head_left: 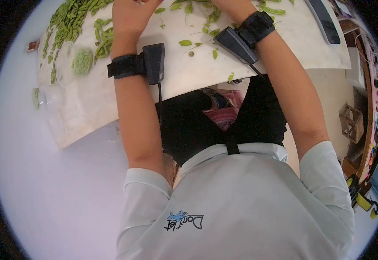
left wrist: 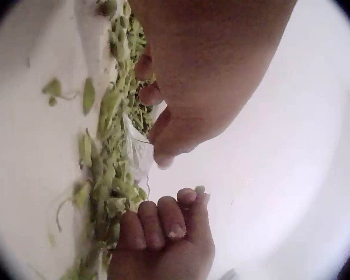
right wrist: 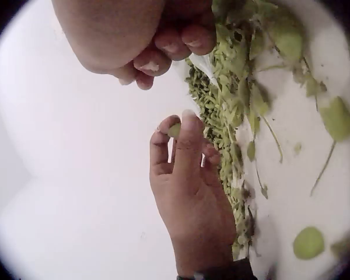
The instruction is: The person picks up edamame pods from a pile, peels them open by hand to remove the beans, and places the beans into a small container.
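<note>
My left hand [head_left: 130, 19] and right hand [head_left: 234, 8] are over the far part of the table, fingertips cut off in the head view. In the right wrist view, the left hand [right wrist: 192, 181] pinches a small green soybean [right wrist: 174, 130] between thumb and finger. The right hand [left wrist: 163, 239] has its fingers curled in the left wrist view, with a small green piece [left wrist: 199, 189] at its thumb tip. Behind both hands lies a long heap of green soybean pods [right wrist: 224, 99]. Shelled green soybeans [head_left: 82, 61] sit in a clear container on the left.
A larger pile of pods [head_left: 69, 26] covers the table's far left. Near the left edge stands a clear plastic cup [head_left: 50, 97]. Loose leaves [head_left: 185, 43] and stems are scattered around the middle. A phone [head_left: 323, 21] lies at the right; thin white plastic [left wrist: 139, 149] is among the pods.
</note>
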